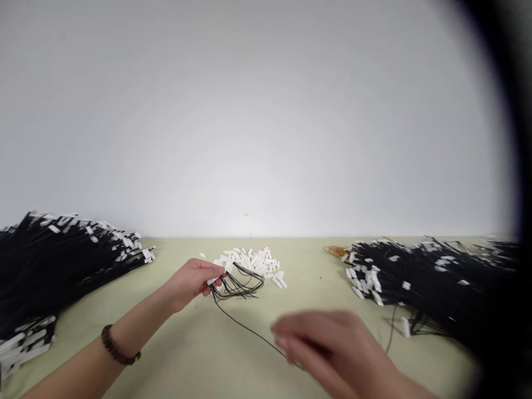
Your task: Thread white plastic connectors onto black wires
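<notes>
My left hand pinches a white plastic connector between thumb and fingers. Thin black wires loop out from it to the right. One longer black wire runs from there down toward my right hand, passing at its fingertips. That hand is smeared by motion, its fingers curled together above the table; whether they grip the wire is unclear. Just behind the left hand lies a loose pile of small white connectors.
Large bundles of black wires with white connectors lie at the left and the right. Brownish-yellow rubber bands or loops sit beside the right bundle. A pale green tabletop meets a white wall behind.
</notes>
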A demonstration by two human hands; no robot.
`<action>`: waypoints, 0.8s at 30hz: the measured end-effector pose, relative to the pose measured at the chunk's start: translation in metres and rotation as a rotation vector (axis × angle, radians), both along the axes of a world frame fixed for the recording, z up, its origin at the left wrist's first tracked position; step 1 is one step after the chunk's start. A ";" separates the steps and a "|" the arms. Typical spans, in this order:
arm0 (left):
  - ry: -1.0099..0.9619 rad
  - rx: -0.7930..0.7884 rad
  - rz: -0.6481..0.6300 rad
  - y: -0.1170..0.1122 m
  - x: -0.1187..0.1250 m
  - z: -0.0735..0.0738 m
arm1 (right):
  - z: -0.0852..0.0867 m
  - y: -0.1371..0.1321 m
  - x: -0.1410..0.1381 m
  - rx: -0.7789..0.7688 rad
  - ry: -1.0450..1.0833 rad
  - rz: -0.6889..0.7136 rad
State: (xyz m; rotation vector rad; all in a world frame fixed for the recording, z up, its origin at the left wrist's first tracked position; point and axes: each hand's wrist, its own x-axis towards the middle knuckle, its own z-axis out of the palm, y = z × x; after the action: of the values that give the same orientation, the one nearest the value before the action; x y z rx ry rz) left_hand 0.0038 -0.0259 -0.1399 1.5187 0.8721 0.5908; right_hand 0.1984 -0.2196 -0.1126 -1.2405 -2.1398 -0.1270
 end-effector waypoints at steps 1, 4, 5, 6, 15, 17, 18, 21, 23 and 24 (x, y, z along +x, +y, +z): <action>-0.021 0.002 0.010 -0.001 -0.001 0.005 | 0.006 0.021 -0.002 -0.094 0.059 -0.041; -0.091 0.007 0.035 -0.003 -0.004 0.017 | 0.014 0.073 -0.012 -0.125 0.107 -0.085; -0.115 0.008 0.045 -0.004 -0.005 0.021 | 0.013 0.085 -0.015 -0.095 0.099 -0.080; -0.136 0.010 0.054 -0.005 -0.005 0.023 | 0.011 0.094 -0.019 -0.061 0.090 -0.068; -0.207 0.002 0.053 -0.023 0.002 0.029 | -0.007 0.102 -0.030 0.094 0.275 -0.100; -0.218 -0.016 0.049 -0.027 0.004 0.029 | -0.009 0.102 -0.031 0.145 0.237 -0.125; -0.223 -0.022 0.049 -0.028 0.004 0.028 | -0.010 0.102 -0.031 0.158 0.221 -0.138; -0.224 -0.031 0.051 -0.031 0.006 0.026 | -0.015 0.104 -0.032 0.176 0.181 -0.169; -0.222 -0.036 0.051 -0.031 0.006 0.025 | -0.017 0.105 -0.031 0.191 0.165 -0.190; -0.221 -0.037 0.050 -0.031 0.007 0.024 | -0.018 0.105 -0.031 0.197 0.162 -0.201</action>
State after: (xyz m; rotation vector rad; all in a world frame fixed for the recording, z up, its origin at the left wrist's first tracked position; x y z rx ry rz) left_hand 0.0106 -0.0570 -0.1160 1.3717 0.7487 0.7597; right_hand 0.1673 -0.1145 -0.1310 -1.3001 -1.8159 -0.3053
